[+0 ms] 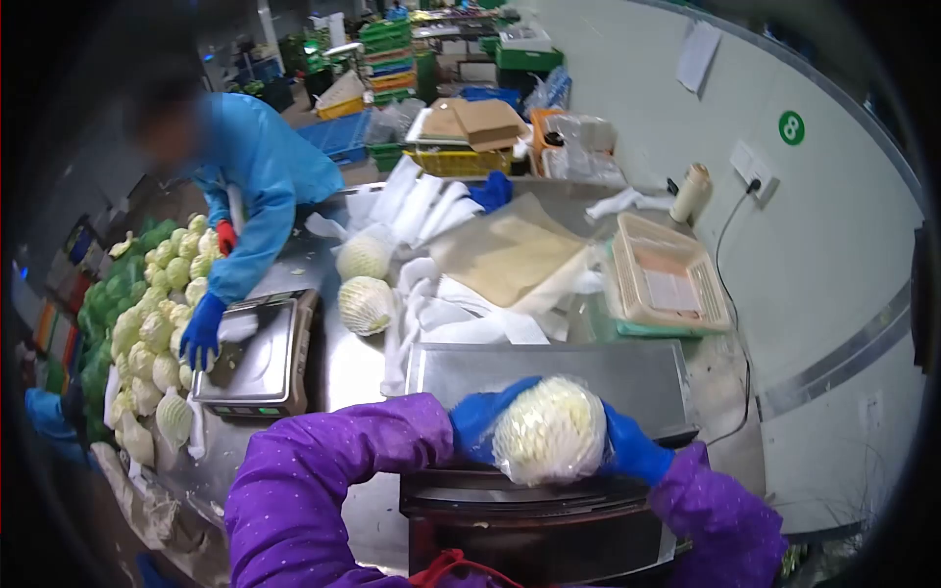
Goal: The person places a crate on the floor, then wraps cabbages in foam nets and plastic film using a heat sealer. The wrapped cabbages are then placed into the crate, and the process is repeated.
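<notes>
My left hand (487,419) and my right hand (630,446), both in blue gloves, hold a pale round cabbage (549,431) between them from its two sides. Clear film covers the cabbage, with what looks like a white foam net beneath. It is above the front of a machine with a flat grey plate (549,377). My fingers are partly hidden behind the cabbage. Left of the machine, two more heads in foam nets (366,305) sit on the steel table (355,377).
A co-worker in a blue coat (257,147) reaches over a weighing scale (257,363) beside a heap of pale cabbages (157,333). White foam sleeves (421,211) and brown sheets (505,245) lie behind the machine. A cream basket (671,274) and a power cord (730,230) are at right.
</notes>
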`<state>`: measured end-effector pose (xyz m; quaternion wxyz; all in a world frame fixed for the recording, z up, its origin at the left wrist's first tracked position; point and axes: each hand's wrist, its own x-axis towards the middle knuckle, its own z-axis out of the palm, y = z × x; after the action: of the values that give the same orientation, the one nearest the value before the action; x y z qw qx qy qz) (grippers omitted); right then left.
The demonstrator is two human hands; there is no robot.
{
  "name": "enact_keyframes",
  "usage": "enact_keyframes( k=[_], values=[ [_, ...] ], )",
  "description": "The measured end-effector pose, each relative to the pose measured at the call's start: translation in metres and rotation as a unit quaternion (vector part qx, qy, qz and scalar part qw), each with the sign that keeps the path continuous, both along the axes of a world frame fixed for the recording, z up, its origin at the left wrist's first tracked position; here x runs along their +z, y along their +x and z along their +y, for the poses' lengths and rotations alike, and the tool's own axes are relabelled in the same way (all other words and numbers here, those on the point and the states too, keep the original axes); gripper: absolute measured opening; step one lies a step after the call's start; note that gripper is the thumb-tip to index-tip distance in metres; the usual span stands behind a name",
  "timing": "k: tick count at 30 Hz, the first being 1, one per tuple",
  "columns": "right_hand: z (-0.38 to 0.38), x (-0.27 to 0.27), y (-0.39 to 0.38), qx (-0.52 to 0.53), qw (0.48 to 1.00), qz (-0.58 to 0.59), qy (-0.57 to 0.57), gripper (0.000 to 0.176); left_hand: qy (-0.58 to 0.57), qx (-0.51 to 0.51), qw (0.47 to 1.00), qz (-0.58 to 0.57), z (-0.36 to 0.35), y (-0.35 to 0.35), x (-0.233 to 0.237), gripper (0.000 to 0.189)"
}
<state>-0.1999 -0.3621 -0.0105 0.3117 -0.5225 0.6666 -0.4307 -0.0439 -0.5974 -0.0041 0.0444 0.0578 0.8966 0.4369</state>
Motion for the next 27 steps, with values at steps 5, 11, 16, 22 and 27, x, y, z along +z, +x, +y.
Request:
enact_keyframes(
  k=[5, 11, 16, 22, 27],
  values=[
    [0.039, 0.022, 0.051, 0.04, 0.998, -0.04, 0.013, 0.09, -0.003, -0.018, 0.999, 0.046, 0.033, 0.06, 0.004, 0.102],
    [0.108, 0.031, 0.136, 0.038, 0.964, -0.236, 0.121, 0.075, 0.325, 0.066, 0.927, -0.174, 0.114, 0.193, -0.04, 0.089],
    [0.158, 0.006, 0.173, -0.12, 0.829, -0.546, 0.022, 0.062, 0.654, 0.06, 0.728, -0.194, 0.154, 0.214, -0.064, 0.088],
    [0.138, -0.04, 0.218, -0.381, 0.921, -0.072, -0.043, 0.012, 0.707, 0.014, 0.674, -0.214, 0.159, 0.214, -0.066, 0.086],
    [0.127, -0.028, 0.237, -0.503, 0.826, -0.229, -0.109, 0.022, 0.718, 0.022, 0.657, -0.23, 0.16, 0.219, -0.058, 0.084]
  ],
)
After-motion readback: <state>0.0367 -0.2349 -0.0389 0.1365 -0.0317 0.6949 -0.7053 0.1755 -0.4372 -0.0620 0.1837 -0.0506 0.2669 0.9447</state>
